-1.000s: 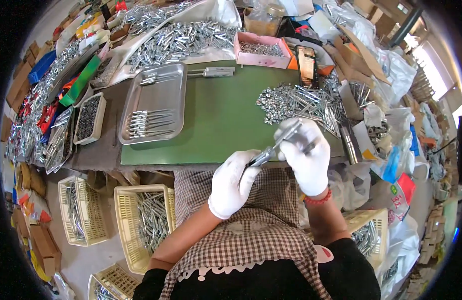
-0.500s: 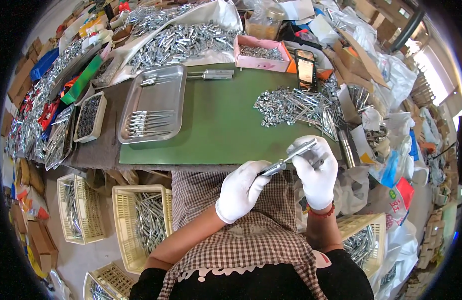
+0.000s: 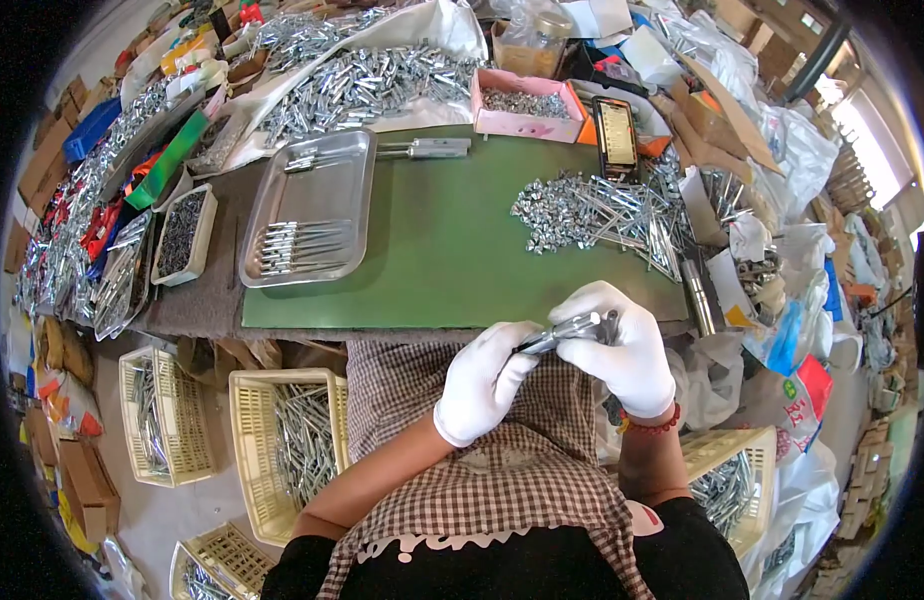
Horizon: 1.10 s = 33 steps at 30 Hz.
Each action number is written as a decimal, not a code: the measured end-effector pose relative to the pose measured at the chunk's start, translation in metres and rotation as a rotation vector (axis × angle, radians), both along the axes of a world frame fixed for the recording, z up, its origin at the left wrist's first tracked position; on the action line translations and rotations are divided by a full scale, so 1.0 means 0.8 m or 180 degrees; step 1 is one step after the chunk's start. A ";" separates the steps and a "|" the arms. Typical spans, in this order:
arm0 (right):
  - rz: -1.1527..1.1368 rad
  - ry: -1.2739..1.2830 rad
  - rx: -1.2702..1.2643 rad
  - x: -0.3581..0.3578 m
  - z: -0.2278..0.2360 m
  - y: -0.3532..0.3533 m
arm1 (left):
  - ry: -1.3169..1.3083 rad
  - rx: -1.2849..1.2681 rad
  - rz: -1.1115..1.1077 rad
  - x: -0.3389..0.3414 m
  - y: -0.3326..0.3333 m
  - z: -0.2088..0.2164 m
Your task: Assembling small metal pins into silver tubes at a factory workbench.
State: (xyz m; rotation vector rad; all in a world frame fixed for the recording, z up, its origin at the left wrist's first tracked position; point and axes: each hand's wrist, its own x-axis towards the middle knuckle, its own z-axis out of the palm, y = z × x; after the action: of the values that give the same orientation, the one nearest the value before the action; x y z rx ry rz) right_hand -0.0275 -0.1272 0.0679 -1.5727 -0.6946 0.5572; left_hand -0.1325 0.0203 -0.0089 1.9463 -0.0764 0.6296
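Both hands wear white gloves and meet over my lap, just in front of the table's near edge. My left hand (image 3: pixel 482 385) is closed round the dark end of a short, shiny metal cylinder (image 3: pixel 544 343). The fingers of my right hand (image 3: pixel 622 350) are closed on a bright metal tube (image 3: pixel 579 326), which meets or overlaps the cylinder's far end; the fingers partly hide where they join. Another small dark metal piece (image 3: pixel 610 325) shows between my right fingers. A steel tray (image 3: pixel 324 195) at the left holds several slim rods with thick shiny ends (image 3: pixel 279 248).
On the green mat (image 3: pixel 447 240) lie a heap of small metal nuts (image 3: pixel 557 215) and thin metal pins (image 3: pixel 637 215). A phone (image 3: pixel 615 138) leans behind them, beside a pink box (image 3: pixel 522 122) of small parts. Cream plastic crates (image 3: pixel 244 440) of metal parts stand below the table.
My right hand has moved slightly left and turned inward, bringing its tube down from an upward slant against the piece in my left hand. The left hand has stayed almost still.
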 end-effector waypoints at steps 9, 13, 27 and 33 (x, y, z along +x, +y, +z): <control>-0.0261 -0.1721 -0.0280 -0.012 0.021 0.003 | -0.0263 -0.0144 -0.0051 0.005 0.010 -0.010; -0.0218 -0.1908 -0.0473 -0.008 0.022 0.008 | -0.0440 -0.0187 -0.0113 0.019 0.014 0.011; -0.0793 0.0744 -0.0284 0.018 -0.038 0.002 | 0.0852 0.2934 0.0204 0.060 0.082 0.051; -0.0542 0.1099 0.0016 0.033 -0.060 0.000 | 0.0882 0.2629 -0.0250 0.079 0.049 0.061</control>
State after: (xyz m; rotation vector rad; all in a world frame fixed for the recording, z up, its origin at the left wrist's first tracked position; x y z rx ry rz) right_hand -0.0014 -0.1275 0.0201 -1.4661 -0.2983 0.6775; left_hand -0.0696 0.0595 0.0396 2.7918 -0.2710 0.2754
